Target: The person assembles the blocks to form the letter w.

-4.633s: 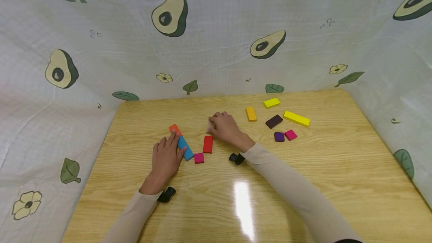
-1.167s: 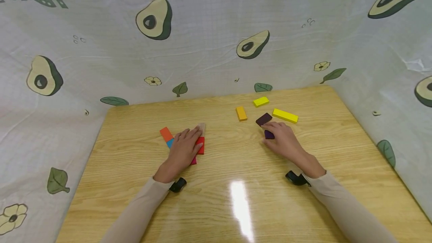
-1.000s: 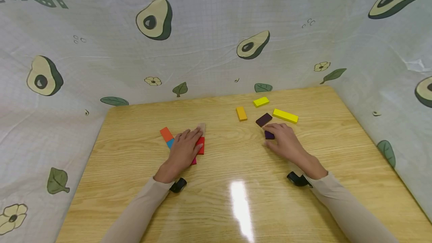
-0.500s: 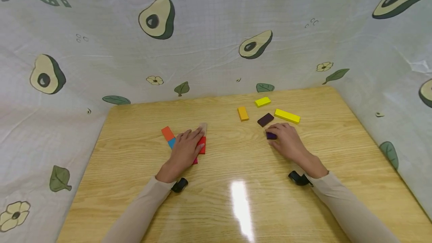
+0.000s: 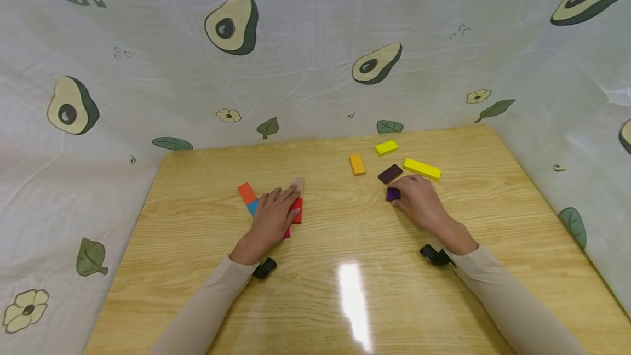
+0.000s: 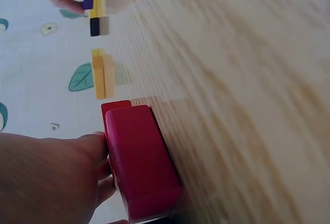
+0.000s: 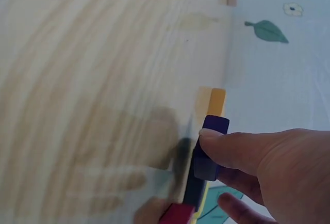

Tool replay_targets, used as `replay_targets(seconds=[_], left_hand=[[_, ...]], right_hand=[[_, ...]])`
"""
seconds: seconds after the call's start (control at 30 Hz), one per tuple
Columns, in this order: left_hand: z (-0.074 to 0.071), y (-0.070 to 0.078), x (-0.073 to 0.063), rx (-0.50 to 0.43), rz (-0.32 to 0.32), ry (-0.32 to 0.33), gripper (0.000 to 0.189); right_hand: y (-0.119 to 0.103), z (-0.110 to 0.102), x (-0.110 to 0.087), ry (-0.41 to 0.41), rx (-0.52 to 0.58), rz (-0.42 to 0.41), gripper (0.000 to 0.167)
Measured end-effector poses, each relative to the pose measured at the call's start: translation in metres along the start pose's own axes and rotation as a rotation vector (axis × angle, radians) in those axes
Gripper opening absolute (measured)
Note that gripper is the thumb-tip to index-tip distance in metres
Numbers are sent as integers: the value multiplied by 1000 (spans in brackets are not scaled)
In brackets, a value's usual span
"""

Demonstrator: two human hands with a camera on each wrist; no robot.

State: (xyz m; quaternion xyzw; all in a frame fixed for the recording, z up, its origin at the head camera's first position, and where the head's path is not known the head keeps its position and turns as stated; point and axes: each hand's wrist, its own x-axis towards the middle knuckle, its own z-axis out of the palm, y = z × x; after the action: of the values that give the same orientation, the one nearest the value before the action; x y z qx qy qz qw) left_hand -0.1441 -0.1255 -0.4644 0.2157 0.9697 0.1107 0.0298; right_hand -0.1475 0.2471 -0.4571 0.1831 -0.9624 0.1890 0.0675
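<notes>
My left hand (image 5: pixel 270 218) rests flat over a cluster of small coloured blocks. Its fingers reach a pale wooden block (image 5: pixel 299 184) and a red block (image 5: pixel 297 211). From beneath the palm shows part of a blue block (image 5: pixel 253 206), with an orange-red block (image 5: pixel 247 193) at its far end. A pink block (image 6: pixel 142 157) stands nearest in the left wrist view. On the right, my right hand (image 5: pixel 420 202) pinches a small purple block (image 7: pixel 212 126) between thumb and fingers. Close by lies a magenta block (image 7: pixel 177 214), hidden by the hand in the head view.
Beyond the right hand lie a dark brown block (image 5: pixel 390 174) and a long yellow block (image 5: pixel 422 169). Farther back are a short yellow block (image 5: pixel 386 148) and a yellow-orange block (image 5: pixel 357 165). A patterned cloth (image 5: pixel 305 59) rises behind the wooden table (image 5: pixel 315 300).
The right hand left the pale block beside the red one, moved right and now pinches the purple block. The left hand slid right from the orange-red and blue blocks onto the cluster.
</notes>
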Motion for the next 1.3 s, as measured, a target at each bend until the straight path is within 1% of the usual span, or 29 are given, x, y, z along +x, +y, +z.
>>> replay_targets(seconds=[0.23, 0.47, 0.6, 0.73, 0.93, 1.07, 1.17, 1.3], left_hand=[[0, -1, 1, 19, 0, -8, 52], [1, -1, 3, 21, -3, -14, 52], [1, -1, 2, 17, -3, -9, 51], [0, 0, 2, 20, -6, -10, 50], [-2, 2, 1, 31, -12, -18, 50], [-2, 1, 0, 36, -9, -10, 50], [-1, 1, 0, 37, -7, -4, 49], [0, 0, 1, 34, -4, -3, 50]], right_hand=[[-27, 2, 23, -31, 19, -47, 38], [-48, 13, 51, -81, 45, -81, 39], [-59, 20, 66, -91, 53, -112, 39], [-69, 29, 83, -101, 35, -140, 39], [-83, 46, 107, -111, 29, -135, 38], [-91, 57, 122, -133, 18, -138, 37], [-96, 63, 131, -143, 10, -145, 36], [-100, 69, 137, -142, 16, -156, 35]])
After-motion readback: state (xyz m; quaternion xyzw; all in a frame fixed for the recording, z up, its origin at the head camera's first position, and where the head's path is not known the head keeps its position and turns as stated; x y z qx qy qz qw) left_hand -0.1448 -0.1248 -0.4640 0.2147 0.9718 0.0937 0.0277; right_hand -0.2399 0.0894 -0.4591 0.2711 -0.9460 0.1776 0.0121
